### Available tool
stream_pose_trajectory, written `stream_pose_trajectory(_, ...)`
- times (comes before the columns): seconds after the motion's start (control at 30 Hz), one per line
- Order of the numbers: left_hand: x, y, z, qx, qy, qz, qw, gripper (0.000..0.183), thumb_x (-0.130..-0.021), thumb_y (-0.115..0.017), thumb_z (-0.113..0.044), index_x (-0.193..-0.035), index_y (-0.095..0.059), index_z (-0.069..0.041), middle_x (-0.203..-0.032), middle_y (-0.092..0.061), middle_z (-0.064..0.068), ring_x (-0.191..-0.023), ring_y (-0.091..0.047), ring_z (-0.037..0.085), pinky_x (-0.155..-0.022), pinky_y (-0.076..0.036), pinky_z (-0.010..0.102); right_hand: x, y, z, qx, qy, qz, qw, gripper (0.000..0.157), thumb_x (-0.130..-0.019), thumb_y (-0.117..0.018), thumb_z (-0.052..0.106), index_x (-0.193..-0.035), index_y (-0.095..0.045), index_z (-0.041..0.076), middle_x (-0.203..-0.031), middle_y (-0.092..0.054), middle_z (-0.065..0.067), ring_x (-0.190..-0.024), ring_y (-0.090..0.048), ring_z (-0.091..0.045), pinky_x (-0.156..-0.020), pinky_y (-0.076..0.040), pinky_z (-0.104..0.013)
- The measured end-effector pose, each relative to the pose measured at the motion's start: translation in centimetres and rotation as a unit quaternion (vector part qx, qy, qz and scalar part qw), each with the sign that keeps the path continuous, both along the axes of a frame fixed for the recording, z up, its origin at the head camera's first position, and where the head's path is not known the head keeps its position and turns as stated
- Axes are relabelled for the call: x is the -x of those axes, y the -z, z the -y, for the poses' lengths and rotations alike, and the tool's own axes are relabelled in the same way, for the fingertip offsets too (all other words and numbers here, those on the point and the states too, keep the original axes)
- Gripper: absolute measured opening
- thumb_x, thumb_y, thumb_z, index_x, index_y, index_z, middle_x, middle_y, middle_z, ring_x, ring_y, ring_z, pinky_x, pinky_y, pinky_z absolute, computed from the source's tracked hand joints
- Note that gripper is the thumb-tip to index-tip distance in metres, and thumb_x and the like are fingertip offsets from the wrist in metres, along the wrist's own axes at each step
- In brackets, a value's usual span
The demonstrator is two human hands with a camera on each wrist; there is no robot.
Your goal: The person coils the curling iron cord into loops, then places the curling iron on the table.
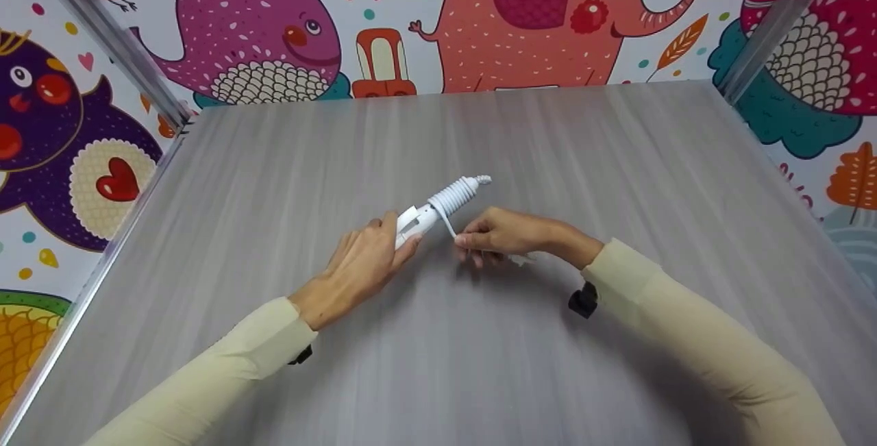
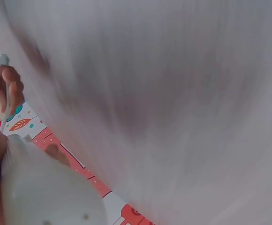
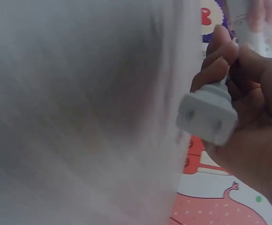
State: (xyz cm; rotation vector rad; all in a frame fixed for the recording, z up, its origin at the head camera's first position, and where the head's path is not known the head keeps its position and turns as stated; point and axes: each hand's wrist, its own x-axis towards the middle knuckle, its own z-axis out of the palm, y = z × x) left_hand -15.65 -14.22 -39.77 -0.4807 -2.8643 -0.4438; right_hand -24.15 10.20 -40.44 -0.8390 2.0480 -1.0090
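In the head view my left hand (image 1: pixel 363 254) grips a white corded appliance (image 1: pixel 414 223) that looks like a hair straightener, tilted up to the right. White cord is wound in tight coils (image 1: pixel 453 196) around its far end. One length of cord (image 1: pixel 444 218) runs from the coils down to my right hand (image 1: pixel 503 232), which pinches it between thumb and fingers. A white two-pin plug (image 3: pixel 208 115) sticks out beneath the curled fingers of that hand in the right wrist view. Close up, the appliance's rounded white body (image 2: pixel 51 187) fills the lower left of the left wrist view.
Both hands are over a grey wood-grain table (image 1: pixel 438 364). Printed cartoon panels (image 1: pixel 384 21) stand along its back and sides, with metal posts (image 1: pixel 116 35) at the back corners. A dark wrist strap piece (image 1: pixel 584 300) shows under the right sleeve.
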Motion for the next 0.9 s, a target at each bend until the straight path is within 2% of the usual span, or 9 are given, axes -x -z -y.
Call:
stream_pose_trajectory(0.1, -0.1, 0.0, 0.0, -0.005, 0.004, 0.004, 1.0, 0.039, -0.1, -0.059, -0.037, -0.098, -0.054, 0.002, -0.072, -0.061, 0.014, -0.054, -0.056, 0.022, -0.046, -0.047, 0.041, 0.4, 0.4, 0.1, -0.013, 0.0, 0.008, 1.0, 0.036, -0.105, -0.051, 0.028, -0.099, -0.073, -0.001, -0.069, -0.062, 0.004, -0.06, -0.052, -0.007, -0.056, -0.043, -0.023)
stream_pose_trajectory(0.3, -0.4, -0.2, 0.1, -0.02, 0.017, 0.014, 0.9996, 0.038, -0.099, -0.061, -0.035, -0.1, -0.055, 0.002, -0.073, -0.061, 0.012, -0.055, -0.055, 0.02, -0.046, -0.046, 0.037, 1.3, 0.7, 0.4, -0.033, 0.009, 0.006, 0.999, 0.035, -0.103, -0.056, 0.032, -0.096, -0.073, 0.001, -0.07, -0.062, 0.004, -0.063, -0.055, -0.009, -0.058, -0.045, -0.025)
stream_pose_trajectory(0.53, -0.7, -0.3, -0.1, -0.035, 0.048, 0.024, 0.998, 0.038, -0.1, -0.06, -0.035, -0.102, -0.054, 0.002, -0.074, -0.061, 0.011, -0.056, -0.054, 0.019, -0.046, -0.045, 0.036, 3.0, 1.4, 0.3, -0.032, 0.025, -0.022, 0.999, 0.024, -0.096, -0.068, 0.027, -0.086, -0.068, 0.005, -0.068, -0.059, 0.004, -0.062, -0.054, -0.011, -0.058, -0.043, -0.026)
stream_pose_trajectory(0.73, -0.8, -0.1, -0.2, -0.039, 0.084, 0.035, 0.9951, 0.034, -0.1, -0.061, -0.033, -0.102, -0.055, 0.0, -0.075, -0.06, 0.01, -0.058, -0.052, 0.017, -0.048, -0.045, 0.034, 4.1, 1.7, -0.5, -0.014, -0.013, -0.041, 0.999, 0.019, -0.09, -0.074, 0.025, -0.083, -0.065, 0.01, -0.066, -0.054, 0.001, -0.062, -0.05, -0.017, -0.058, -0.041, -0.029)
stream_pose_trajectory(0.9, -0.8, 0.0, 0.0, -0.037, 0.117, 0.019, 0.9923, 0.032, -0.098, -0.063, -0.032, -0.101, -0.055, -0.001, -0.075, -0.061, 0.009, -0.058, -0.051, 0.015, -0.049, -0.044, 0.031, 4.7, 1.3, -0.9, 0.003, -0.075, -0.07, 0.995, 0.018, -0.091, -0.072, 0.015, -0.079, -0.065, 0.002, -0.066, -0.056, -0.004, -0.058, -0.048, -0.016, -0.054, -0.041, -0.026)
